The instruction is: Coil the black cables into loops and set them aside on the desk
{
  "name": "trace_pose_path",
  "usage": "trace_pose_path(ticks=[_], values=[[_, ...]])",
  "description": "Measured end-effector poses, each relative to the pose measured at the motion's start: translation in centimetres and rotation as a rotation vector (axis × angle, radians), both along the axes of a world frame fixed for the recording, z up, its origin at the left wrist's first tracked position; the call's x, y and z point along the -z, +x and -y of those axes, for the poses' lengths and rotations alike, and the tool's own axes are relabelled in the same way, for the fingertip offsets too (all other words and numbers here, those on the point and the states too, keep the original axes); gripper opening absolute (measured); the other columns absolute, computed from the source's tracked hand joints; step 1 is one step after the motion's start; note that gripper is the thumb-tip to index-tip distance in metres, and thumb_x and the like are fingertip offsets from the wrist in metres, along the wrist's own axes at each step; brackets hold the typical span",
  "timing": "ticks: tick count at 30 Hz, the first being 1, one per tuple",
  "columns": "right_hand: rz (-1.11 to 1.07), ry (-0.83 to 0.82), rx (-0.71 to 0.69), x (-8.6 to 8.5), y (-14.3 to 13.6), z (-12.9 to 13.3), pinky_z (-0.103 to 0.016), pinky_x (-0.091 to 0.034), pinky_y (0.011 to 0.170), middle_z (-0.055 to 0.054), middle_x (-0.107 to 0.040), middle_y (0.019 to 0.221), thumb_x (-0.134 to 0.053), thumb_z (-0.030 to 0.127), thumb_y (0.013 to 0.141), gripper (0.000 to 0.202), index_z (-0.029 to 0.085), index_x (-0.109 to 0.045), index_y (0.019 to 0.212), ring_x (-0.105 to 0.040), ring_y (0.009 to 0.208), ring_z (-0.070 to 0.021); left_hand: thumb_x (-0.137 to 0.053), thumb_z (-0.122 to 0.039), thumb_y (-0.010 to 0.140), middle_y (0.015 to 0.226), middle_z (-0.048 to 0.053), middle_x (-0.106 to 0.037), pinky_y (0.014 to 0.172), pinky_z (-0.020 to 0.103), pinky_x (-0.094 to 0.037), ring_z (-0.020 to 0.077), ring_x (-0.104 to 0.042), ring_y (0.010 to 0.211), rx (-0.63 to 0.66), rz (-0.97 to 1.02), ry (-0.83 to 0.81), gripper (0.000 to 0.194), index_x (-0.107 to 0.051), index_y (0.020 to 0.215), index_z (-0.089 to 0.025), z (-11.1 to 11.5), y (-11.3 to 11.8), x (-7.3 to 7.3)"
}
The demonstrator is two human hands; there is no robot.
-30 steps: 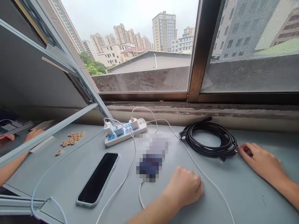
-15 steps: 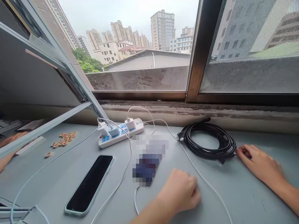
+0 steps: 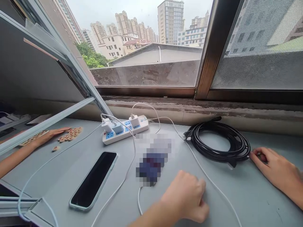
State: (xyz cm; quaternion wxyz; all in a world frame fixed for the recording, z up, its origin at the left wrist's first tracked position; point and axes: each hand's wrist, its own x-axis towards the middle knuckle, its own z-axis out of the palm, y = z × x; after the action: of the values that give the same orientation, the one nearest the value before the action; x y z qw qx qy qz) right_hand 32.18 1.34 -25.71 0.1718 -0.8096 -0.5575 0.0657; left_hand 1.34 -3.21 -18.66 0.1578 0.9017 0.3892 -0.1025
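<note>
My left hand (image 3: 186, 195) is closed in a fist over the grey table, back of the hand upward. What the curled fingers hold, if anything, is hidden. Just left of it lies a phone (image 3: 151, 170), blurred by pixelation, with a white cable at its lower end. On the right, my right hand (image 3: 276, 167) rests on the table with fingers curled and thumb near the forefinger. Its fingertips are at the right edge of a coiled black cable (image 3: 243, 148); I cannot tell whether they grip anything.
A white power strip (image 3: 126, 130) with chargers stands below the window (image 3: 146, 74). A dark-screened phone (image 3: 94, 181) lies at left. White cables cross the table. Beyond a metal frame (image 3: 80, 74), another person's hand (image 3: 54, 132) touches small round wooden pieces (image 3: 71, 135).
The view has shifted slightly, moving things rightward. The other person's hand has come into view and reached the round pieces. My own hands keep their poses.
</note>
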Motion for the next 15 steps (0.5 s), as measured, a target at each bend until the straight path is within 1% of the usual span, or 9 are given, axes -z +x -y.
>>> trace_pose_path(ticks=[3,6,9,12,15], values=[[-0.013,0.025,-0.003,0.6,0.5,0.0,-0.039,-0.044,0.058,-0.004,-0.064,0.087,-0.036,0.062,0.074,0.040,0.030,-0.060,0.081,-0.060,0.079,-0.0286,-0.055,-0.030,0.068,0.066,0.004,-0.060,0.042,0.032,-0.021,0.0178,-0.054,0.050,0.009,0.000,-0.014,0.014,-0.050,0.070,-0.017,-0.1,-0.1,0.0],[-0.047,0.021,-0.028,1.2,1.0,0.0,-0.041,-0.046,0.066,-0.004,-0.063,0.089,-0.037,0.060,0.074,0.038,0.030,-0.059,0.081,-0.060,0.085,-0.0283,-0.051,-0.029,0.075,0.068,0.004,-0.061,0.044,0.032,-0.021,0.0179,-0.055,0.053,0.019,-0.005,-0.001,0.012,-0.051,0.074,-0.017,0.0,-0.2,0.2],[-0.052,-0.004,-0.015,1.8,1.6,0.1,-0.042,-0.046,0.071,-0.003,-0.062,0.091,-0.036,0.060,0.075,0.036,0.031,-0.057,0.081,-0.059,0.087,-0.0277,-0.048,-0.031,0.082,0.068,0.004,-0.060,0.045,0.032,-0.022,0.0178,-0.054,0.053,0.024,-0.010,0.016,0.016,-0.052,0.076,-0.017,0.0,-0.1,0.4],[-0.032,-0.012,-0.008,2.5,2.2,0.0,-0.042,-0.046,0.072,-0.002,-0.061,0.090,-0.036,0.059,0.075,0.034,0.032,-0.055,0.079,-0.059,0.086,-0.0269,-0.047,-0.033,0.086,0.068,0.003,-0.060,0.045,0.032,-0.023,0.0164,-0.053,0.052,0.020,-0.017,0.007,0.022,-0.052,0.074,-0.016,0.0,0.1,0.5],[0.001,0.003,-0.027,3.0,2.7,0.0,-0.041,-0.046,0.069,-0.002,-0.061,0.090,-0.036,0.058,0.074,0.032,0.031,-0.054,0.077,-0.059,0.084,-0.0265,-0.047,-0.033,0.088,0.067,0.003,-0.060,0.044,0.031,-0.023,0.0159,-0.052,0.052,0.013,-0.027,0.004,0.025,-0.053,0.071,-0.016,0.0,0.3,0.6]])
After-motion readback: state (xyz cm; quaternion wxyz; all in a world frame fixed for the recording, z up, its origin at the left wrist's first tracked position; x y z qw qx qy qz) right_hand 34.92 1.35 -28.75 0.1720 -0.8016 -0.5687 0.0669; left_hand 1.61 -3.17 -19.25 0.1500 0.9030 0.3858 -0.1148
